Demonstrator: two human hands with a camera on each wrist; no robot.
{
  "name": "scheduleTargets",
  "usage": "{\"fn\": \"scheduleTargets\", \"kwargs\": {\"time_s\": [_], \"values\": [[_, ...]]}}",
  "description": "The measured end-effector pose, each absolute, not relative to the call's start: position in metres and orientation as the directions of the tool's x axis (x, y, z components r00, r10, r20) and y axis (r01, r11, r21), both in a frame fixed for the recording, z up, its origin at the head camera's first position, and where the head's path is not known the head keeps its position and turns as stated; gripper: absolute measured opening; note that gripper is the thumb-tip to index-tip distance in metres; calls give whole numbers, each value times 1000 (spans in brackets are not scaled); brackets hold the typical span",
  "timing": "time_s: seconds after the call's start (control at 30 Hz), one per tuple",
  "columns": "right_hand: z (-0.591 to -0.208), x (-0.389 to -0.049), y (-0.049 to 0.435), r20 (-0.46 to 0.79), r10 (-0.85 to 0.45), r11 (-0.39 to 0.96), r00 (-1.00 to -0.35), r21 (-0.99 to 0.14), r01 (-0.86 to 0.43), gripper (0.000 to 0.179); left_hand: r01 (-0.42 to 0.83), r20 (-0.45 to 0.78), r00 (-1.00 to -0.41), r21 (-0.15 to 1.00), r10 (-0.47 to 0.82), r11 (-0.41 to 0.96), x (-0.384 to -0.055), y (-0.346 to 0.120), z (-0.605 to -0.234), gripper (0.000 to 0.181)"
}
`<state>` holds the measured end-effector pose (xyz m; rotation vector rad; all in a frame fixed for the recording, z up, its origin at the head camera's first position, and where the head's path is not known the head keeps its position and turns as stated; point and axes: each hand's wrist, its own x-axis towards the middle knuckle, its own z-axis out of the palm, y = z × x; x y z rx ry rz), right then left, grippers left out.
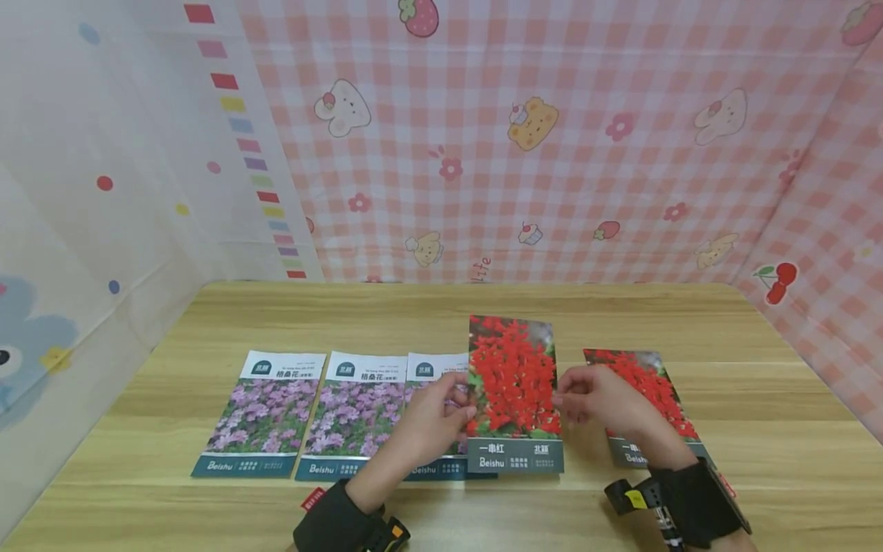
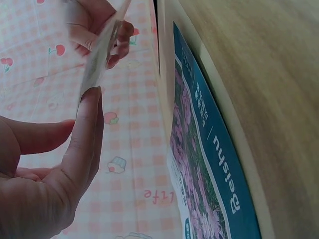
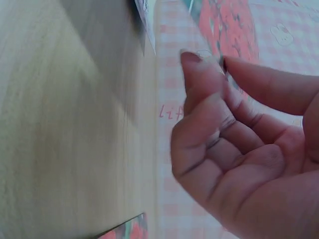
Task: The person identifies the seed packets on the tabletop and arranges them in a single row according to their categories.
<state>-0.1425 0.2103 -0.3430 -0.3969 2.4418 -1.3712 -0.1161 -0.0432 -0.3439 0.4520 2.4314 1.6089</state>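
Raised above the table is a seed packet (image 1: 513, 376) with red flowers and a grey lower band, its printed front toward the head camera. My left hand (image 1: 431, 414) pinches its left edge between thumb and fingers; the left wrist view shows the packet (image 2: 97, 64) nearly edge-on. At the opposite edge, my right hand (image 1: 607, 395) pinches it with thumb and index finger, other fingers curled in the right wrist view. Behind my left hand lies a purple-flower packet (image 1: 422, 371), partly covered. Another red-flower packet (image 1: 645, 376) lies under my right forearm, partly hidden.
Two more purple-flower packets, one at far left (image 1: 265, 414) and one beside it (image 1: 355, 418), lie flat in a row on the wooden table (image 1: 483, 299). A pink checked cloth (image 1: 483, 192) hangs behind the table. Each wrist wears a black strap.
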Motion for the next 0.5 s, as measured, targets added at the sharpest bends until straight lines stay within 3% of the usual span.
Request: {"fn": "scheduleTargets", "kwargs": {"time_s": [0.23, 0.5], "values": [[-346, -145, 215, -179, -407, 399, -896, -917, 2, 12, 133, -43, -922, 898, 384, 419, -116, -42, -348, 57], [-346, -145, 221, -220, -383, 371, -897, -926, 69, 9, 165, -30, -909, 890, 416, 425, -112, -39, -350, 63]]}}
